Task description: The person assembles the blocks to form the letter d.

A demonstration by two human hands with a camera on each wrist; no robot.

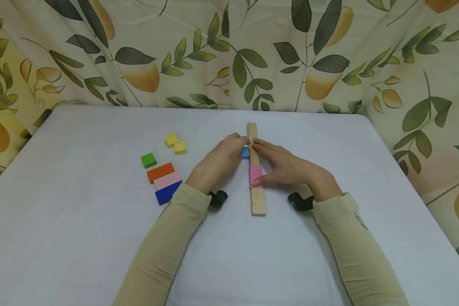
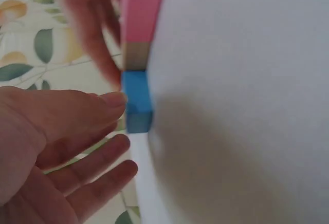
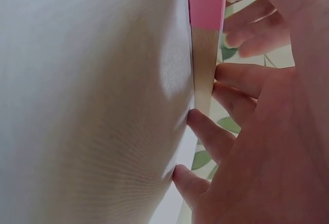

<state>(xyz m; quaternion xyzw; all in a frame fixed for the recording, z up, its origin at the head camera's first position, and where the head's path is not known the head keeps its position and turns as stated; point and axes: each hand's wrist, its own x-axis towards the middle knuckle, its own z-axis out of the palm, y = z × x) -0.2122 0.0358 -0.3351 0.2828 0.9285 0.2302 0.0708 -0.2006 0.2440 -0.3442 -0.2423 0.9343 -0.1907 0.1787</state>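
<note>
A straight row of flat blocks runs away across the table, with a plain wooden block (image 1: pixel 258 202) nearest, a pink block (image 1: pixel 255 175) beyond it and more bare wood (image 1: pixel 252 128) at the far end. Against the row's left side sits a light blue block (image 1: pixel 245 153). My left hand (image 1: pixel 222 159) is beside it; in the left wrist view the thumb tip is right at the blue block (image 2: pixel 138 95), other fingers loosely extended. My right hand (image 1: pixel 287 165) lies along the row's right side, fingertips against the wood (image 3: pixel 204 62) and thumb by the pink block.
Left of the row lie two yellow blocks (image 1: pixel 180 147), a green block (image 1: pixel 148 160) and an orange-red block (image 1: pixel 160 172) beside a light pink block (image 1: pixel 167 180) and a dark blue block (image 1: pixel 168 192). A leaf-patterned curtain (image 1: pixel 199 51) hangs behind the white table (image 1: pixel 80 238).
</note>
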